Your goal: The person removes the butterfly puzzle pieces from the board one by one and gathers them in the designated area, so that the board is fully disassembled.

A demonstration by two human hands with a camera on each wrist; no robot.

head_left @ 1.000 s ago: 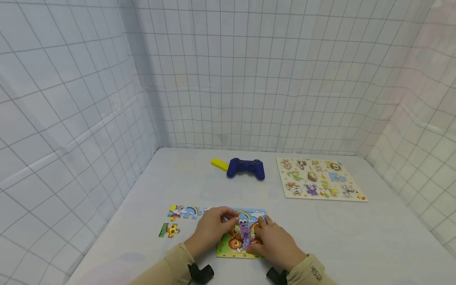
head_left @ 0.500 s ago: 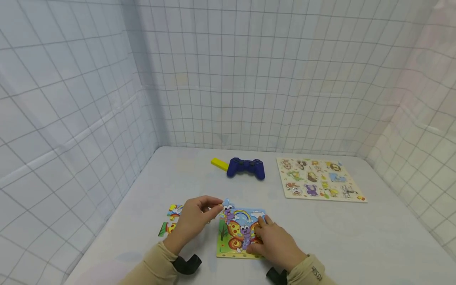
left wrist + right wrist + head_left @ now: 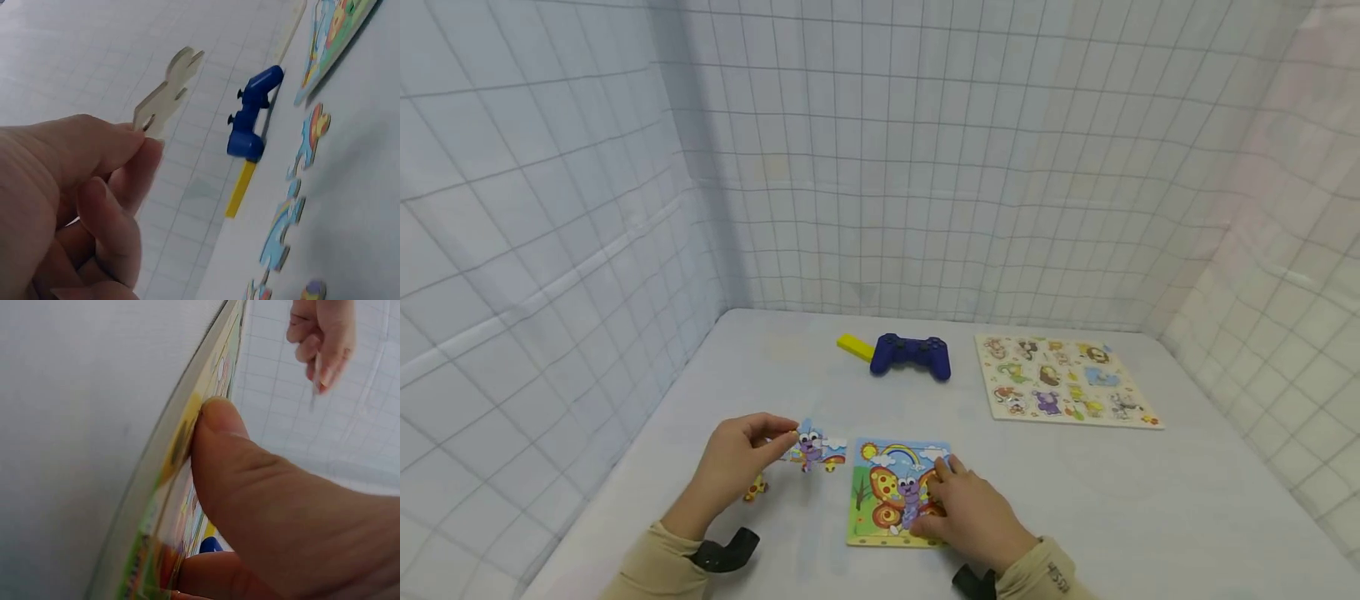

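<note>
My left hand point(image 3: 730, 462) pinches a jigsaw piece point(image 3: 809, 443) with a purple cartoon face by its edge, between thumb and index finger. In the left wrist view the piece point(image 3: 165, 97) shows its plain pale back, raised off the table. My right hand point(image 3: 973, 508) rests on the right part of a butterfly jigsaw board point(image 3: 871, 508), thumb near the front edge and fingers spread over the picture. Loose sky-blue jigsaw pieces point(image 3: 284, 225) lie in a row left of the board. A spotted yellow and red piece point(image 3: 756, 486) is partly hidden by the left hand.
Behind the board lies a dark blue game controller point(image 3: 912, 354), beside a yellow block point(image 3: 855, 346). A pale animal puzzle board point(image 3: 1067, 379) lies at the back right. Gridded white cloth walls point(image 3: 865, 208) enclose the table's back and sides.
My left hand has lifted the purple-faced piece off the board and carried it left, over the loose pieces. The right hand stays on the board; the head view has shifted slightly.
</note>
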